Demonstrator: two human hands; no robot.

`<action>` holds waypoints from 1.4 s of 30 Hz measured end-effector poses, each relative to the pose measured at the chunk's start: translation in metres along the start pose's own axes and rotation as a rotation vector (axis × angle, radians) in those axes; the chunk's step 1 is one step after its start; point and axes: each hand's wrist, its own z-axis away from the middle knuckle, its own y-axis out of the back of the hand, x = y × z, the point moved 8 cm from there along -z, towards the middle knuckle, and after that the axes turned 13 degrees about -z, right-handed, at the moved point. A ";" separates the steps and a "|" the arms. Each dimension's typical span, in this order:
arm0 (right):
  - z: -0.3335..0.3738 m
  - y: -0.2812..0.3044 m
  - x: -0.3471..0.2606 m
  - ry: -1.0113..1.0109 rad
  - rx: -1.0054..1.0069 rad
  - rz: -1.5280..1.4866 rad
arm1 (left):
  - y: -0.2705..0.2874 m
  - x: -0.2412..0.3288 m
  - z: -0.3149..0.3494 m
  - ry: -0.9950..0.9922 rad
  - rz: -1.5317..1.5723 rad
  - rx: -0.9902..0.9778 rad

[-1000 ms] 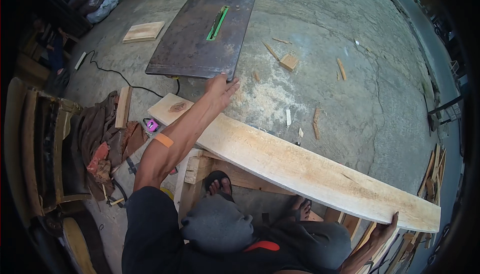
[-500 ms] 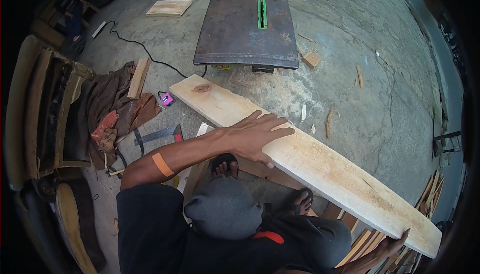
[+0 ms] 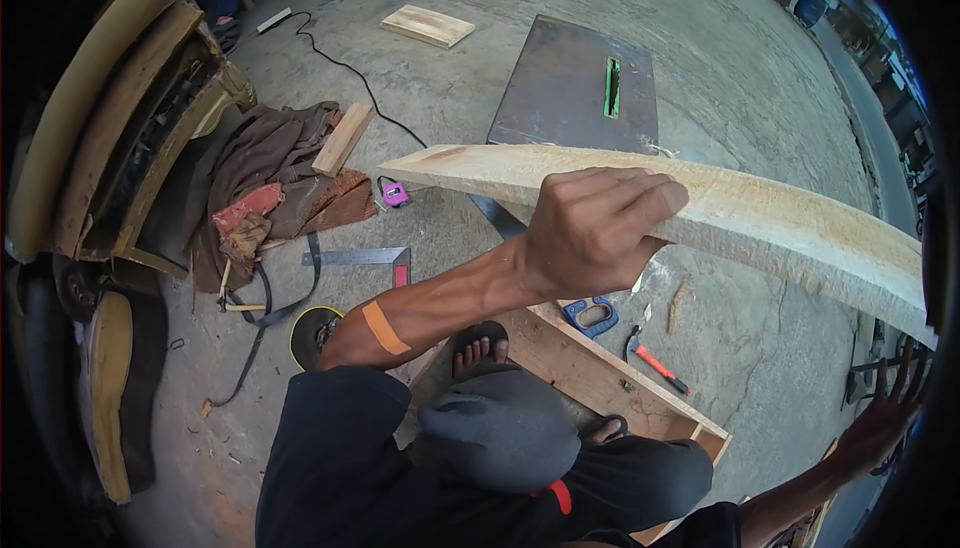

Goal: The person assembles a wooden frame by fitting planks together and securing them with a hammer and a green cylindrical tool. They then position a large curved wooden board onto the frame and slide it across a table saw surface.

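A long pale wooden plank (image 3: 790, 208) is raised slantwise in front of me, from above the tape measure to the right rim of the picture. My left hand (image 3: 600, 228), closed, grips its near edge around the middle, thumb and fingers over the top face. Low at the far right is my right hand (image 3: 885, 423), its fingers stretched out and apart just under the plank's end. Whether those fingertips touch the wood is hard to see against the dark rim. Beyond the plank stands a dark metal saw table (image 3: 560, 78) with a green-edged slot, partly hidden.
An open wooden box frame (image 3: 570, 373) lies by my feet, with a blue saw handle (image 3: 590, 316) and a red-handled hammer (image 3: 660, 363) nearby. To the left are a try square (image 3: 350, 258), a purple tape measure (image 3: 394, 193), brown cloth (image 3: 270, 158) and a cord (image 3: 345, 68).
The plank has risen toward me and tilted up. My left hand has gone from lying flat on it to gripping its edge. My right hand has opened and shifted right. The view has turned.
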 end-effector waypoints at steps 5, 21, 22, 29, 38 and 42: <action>0.078 -0.191 0.106 -0.475 -0.651 -0.059 | 0.055 -0.007 -0.064 0.120 -0.023 0.062; 0.229 -0.385 0.209 -0.732 -1.102 -0.385 | 0.063 -0.058 -0.202 0.412 0.538 -0.006; 0.233 -0.381 0.215 -0.748 -1.063 -0.402 | 0.057 -0.064 -0.205 0.434 0.565 -0.015; 0.226 -0.288 0.232 -0.780 -0.697 -0.411 | 0.020 -0.101 -0.221 0.605 0.775 -0.080; 0.165 -0.105 0.224 -0.634 -0.032 0.127 | -0.025 -0.138 -0.153 0.937 1.003 -0.084; 0.142 -0.066 0.215 -0.578 -0.263 0.548 | 0.000 -0.148 -0.050 1.046 0.928 0.148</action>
